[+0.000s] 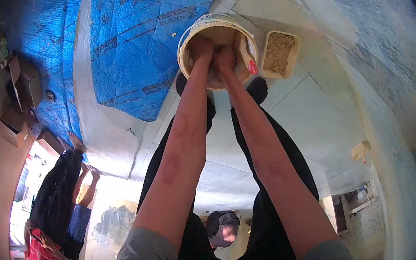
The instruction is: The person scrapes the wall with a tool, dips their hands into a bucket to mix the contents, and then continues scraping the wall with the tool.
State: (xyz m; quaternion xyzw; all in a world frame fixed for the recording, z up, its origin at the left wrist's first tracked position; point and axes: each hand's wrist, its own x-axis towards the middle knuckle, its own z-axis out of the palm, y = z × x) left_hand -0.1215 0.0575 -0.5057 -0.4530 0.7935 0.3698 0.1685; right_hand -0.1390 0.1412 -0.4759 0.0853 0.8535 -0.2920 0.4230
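Note:
Both my hands are down inside a pale round bucket (pixel 181 56) on the floor between my feet. My left hand (pixel 202 49) is curled in the bucket's shadow, close beside my right hand (pixel 225 60). The right one has its fingers bent inward too. A small dark patch shows between the hands, but I cannot make out what they grip. Against the bucket's inner right side leans a pale, long tool (pixel 241 48) with a red end (pixel 252 67) at the rim. The bucket's contents are mostly hidden by my hands and shadow.
Right of the bucket stands a rectangular tub (pixel 293 57) with brownish, grainy material. A blue plastic sheet (pixel 135 43) covers floor on the left. Cardboard boxes (pixel 25 84) lie far left. People stand at lower left, one in black trousers (pixel 56 192); another figure (pixel 222 229) is behind.

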